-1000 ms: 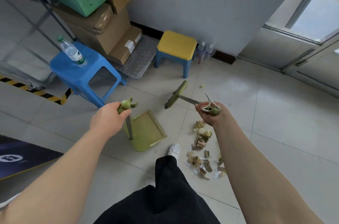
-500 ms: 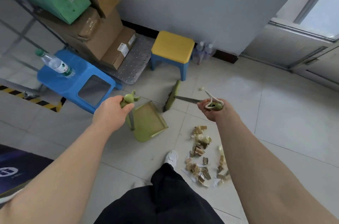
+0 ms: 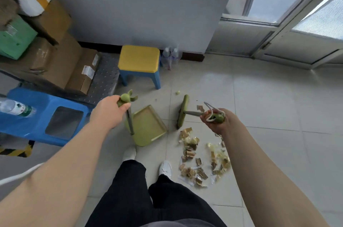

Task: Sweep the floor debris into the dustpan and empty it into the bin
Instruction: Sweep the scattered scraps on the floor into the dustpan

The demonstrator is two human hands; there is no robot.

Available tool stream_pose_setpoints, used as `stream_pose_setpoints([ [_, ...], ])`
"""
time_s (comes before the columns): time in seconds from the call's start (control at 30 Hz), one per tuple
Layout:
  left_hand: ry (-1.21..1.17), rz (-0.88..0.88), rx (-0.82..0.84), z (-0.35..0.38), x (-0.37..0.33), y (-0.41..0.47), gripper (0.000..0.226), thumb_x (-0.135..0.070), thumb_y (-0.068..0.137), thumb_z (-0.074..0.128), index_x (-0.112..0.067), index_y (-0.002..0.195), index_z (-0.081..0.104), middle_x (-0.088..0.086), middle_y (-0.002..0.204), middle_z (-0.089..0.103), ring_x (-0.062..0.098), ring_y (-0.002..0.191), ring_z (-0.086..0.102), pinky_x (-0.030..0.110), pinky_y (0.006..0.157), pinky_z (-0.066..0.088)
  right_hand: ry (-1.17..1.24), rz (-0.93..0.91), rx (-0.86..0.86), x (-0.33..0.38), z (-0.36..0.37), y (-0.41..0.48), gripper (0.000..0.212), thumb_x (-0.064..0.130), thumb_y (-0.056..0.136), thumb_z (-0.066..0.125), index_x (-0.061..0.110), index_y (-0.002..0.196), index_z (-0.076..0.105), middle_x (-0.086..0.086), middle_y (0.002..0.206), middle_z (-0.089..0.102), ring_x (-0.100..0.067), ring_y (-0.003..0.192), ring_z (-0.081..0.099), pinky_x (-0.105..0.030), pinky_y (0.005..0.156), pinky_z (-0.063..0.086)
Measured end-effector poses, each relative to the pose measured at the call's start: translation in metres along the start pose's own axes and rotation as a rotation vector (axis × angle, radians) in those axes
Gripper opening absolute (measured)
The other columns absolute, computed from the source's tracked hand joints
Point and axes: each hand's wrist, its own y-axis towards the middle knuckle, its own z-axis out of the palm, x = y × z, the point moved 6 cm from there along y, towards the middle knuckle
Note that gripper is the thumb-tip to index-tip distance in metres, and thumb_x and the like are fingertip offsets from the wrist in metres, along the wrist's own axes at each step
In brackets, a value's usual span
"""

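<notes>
Head view: left hand (image 3: pixel 109 113) clenched on dustpan (image 3: pixel 148 126) handle, pan on floor. Right hand (image 3: pixel 217 119) clenched on broom (image 3: pixel 182 111) handle, head beyond debris (image 3: pixel 202 158). Sweeping not begun; next, draw scraps leftward into pan.

Bottle (image 3: pixel 15 109) cut off at left edge.
</notes>
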Motion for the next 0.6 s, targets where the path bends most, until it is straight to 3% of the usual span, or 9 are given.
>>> stream_pose_setpoints([
  [0.03,0.008,0.019,0.007,0.000,-0.005,0.005,0.028,-0.041,0.094,0.055,-0.013,0.101,0.058,0.008,0.091,0.058,0.030,0.086,0.052,0.038,0.074,0.045,0.013,-0.015,0.025,0.002,0.004,-0.002,0.034,0.005,0.099,0.032,-0.005,0.078,0.057,-0.026,0.043,0.054,-0.016,0.050,0.044,-0.014,0.092,0.044],
  [0.07,0.018,0.036,0.012,-0.001,-0.009,0.010,0.031,-0.041,0.094,0.055,-0.012,0.104,0.059,0.010,0.093,0.060,0.032,0.089,0.054,0.039,0.075,0.045,0.038,-0.019,0.038,0.004,0.007,-0.004,0.031,0.004,0.098,0.032,-0.006,0.082,0.057,-0.028,0.048,0.055,-0.015,0.050,0.043,-0.014,0.087,0.046],
  [0.13,0.040,0.069,0.024,-0.002,-0.016,0.021,0.036,-0.042,0.094,0.055,-0.010,0.109,0.060,0.014,0.102,0.063,0.036,0.097,0.057,0.041,0.080,0.048,0.060,-0.018,0.065,0.006,0.019,-0.006,0.028,0.003,0.097,0.032,-0.014,0.090,0.054,-0.025,0.072,0.053,-0.012,0.054,0.042,-0.014,0.055,0.050],
  [0.2,0.049,0.104,0.039,-0.003,-0.022,0.032,0.036,-0.043,0.093,0.055,-0.011,0.110,0.060,0.015,0.105,0.064,0.037,0.099,0.057,0.042,0.081,0.049,0.064,0.006,0.096,0.006,0.035,-0.001,0.030,0.005,0.097,0.031,-0.018,0.093,0.050,-0.015,0.083,0.044,-0.011,0.048,0.045,-0.014,0.038,0.044],
  [0.27,0.044,0.131,0.053,-0.008,-0.027,0.042,0.035,-0.043,0.093,0.056,-0.012,0.108,0.061,0.013,0.102,0.064,0.036,0.096,0.057,0.043,0.081,0.049,0.075,0.004,0.105,0.002,0.056,0.004,0.026,0.006,0.098,0.031,-0.016,0.103,0.044,-0.015,0.084,0.043,-0.012,0.040,0.047,-0.015,0.036,0.042],
  [0.43,0.022,0.171,0.070,-0.022,-0.032,0.067,0.031,-0.042,0.092,0.057,-0.013,0.102,0.062,0.009,0.093,0.063,0.031,0.088,0.057,0.044,0.078,0.050,0.056,-0.017,0.091,-0.012,0.101,0.034,0.042,0.009,0.098,0.036,-0.013,0.134,0.034,-0.016,0.069,0.048,-0.011,0.052,0.045,-0.018,0.034,0.042],
  [0.6,0.034,0.227,0.100,-0.034,-0.034,0.094,0.028,-0.042,0.092,0.058,-0.016,0.100,0.062,0.007,0.089,0.063,0.030,0.085,0.058,0.042,0.075,0.050,0.138,-0.051,0.021,-0.020,0.121,0.064,0.052,0.005,0.095,0.040,-0.005,0.145,0.027,-0.014,0.073,0.045,-0.017,0.042,0.048,-0.019,0.036,0.043],
])
